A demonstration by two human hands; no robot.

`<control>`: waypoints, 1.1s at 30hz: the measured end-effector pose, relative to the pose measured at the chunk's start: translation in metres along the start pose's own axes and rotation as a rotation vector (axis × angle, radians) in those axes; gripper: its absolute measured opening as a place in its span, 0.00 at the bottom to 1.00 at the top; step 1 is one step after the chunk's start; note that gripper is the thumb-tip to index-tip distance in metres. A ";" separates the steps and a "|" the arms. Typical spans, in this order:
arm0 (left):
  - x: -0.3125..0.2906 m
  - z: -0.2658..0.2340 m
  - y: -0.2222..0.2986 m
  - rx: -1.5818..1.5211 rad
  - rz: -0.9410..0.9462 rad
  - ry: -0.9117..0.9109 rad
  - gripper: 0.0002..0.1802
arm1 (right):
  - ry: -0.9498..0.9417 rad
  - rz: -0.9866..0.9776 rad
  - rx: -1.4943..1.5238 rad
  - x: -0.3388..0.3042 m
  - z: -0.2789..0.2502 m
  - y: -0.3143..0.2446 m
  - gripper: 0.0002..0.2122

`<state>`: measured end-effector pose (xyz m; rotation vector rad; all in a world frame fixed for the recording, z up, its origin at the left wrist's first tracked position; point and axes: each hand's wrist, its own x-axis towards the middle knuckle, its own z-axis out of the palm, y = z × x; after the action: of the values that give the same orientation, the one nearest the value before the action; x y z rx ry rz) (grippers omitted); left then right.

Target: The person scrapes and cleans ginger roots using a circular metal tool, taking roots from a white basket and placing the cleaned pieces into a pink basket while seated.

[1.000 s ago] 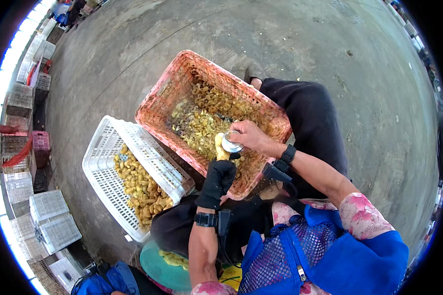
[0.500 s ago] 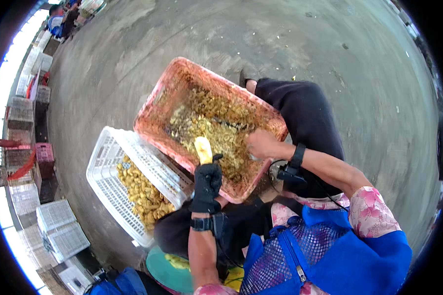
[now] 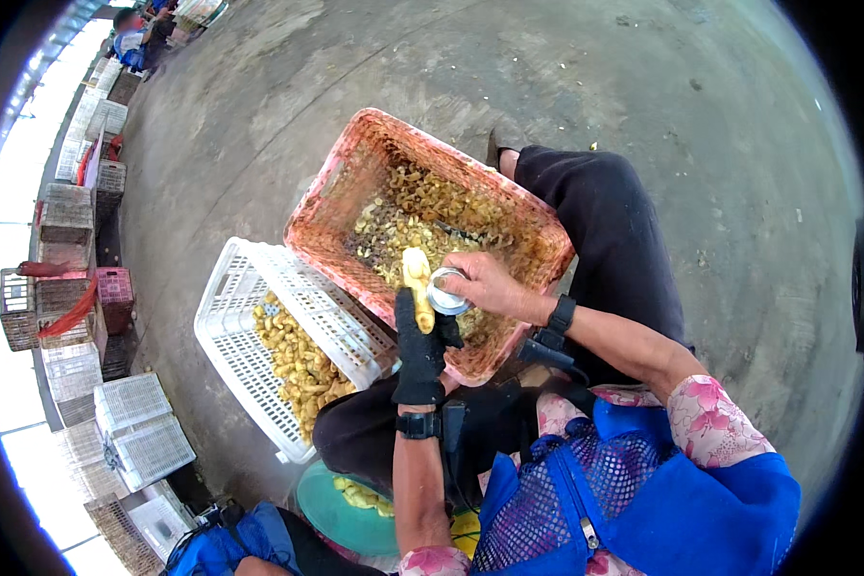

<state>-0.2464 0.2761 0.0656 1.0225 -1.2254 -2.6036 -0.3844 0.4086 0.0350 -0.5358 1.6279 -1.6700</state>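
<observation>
My left hand [image 3: 419,353], in a black glove, is closed around a piece of ginger root [image 3: 416,269], pale and peeled at its upper end and yellower lower down. My bare right hand [image 3: 494,286] grips a round, shiny metal piece like a can lid or ring [image 3: 448,292], its edge against or very near the ginger's right side. Both hands are above the near part of a stained pink plastic crate [image 3: 328,188]. Brown and yellow peelings [image 3: 442,199] lie inside it, with a dark, thin object among them that I cannot make out.
A white slatted basket [image 3: 219,322] with many ginger pieces [image 3: 302,370] stands left of the pink crate. Below it a green basin [image 3: 319,504] holds pale peeled pieces. Stacked crates [image 3: 144,427] line the left side. Another person in blue [image 3: 235,542] is at the lower left.
My right hand has come up from the peelings to the ginger, bringing the metal piece into view. The ginger has been turned, and its knobbly, yellower lower part now shows. The whole view has shifted slightly.
</observation>
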 end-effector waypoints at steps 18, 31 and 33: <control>0.013 -0.040 -0.020 0.623 0.512 -0.057 0.47 | -0.078 -0.032 -0.063 -0.018 0.024 -0.006 0.15; 0.039 -0.035 -0.043 -0.103 0.315 -0.007 0.29 | 0.156 0.093 0.069 -0.015 0.055 0.022 0.14; 0.044 -0.044 -0.048 -0.247 0.211 0.021 0.26 | 0.141 0.119 0.071 -0.017 0.060 0.027 0.14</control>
<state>-0.2444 0.2641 -0.0122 0.8245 -0.9209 -2.4936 -0.3240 0.3826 0.0186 -0.2861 1.6591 -1.7010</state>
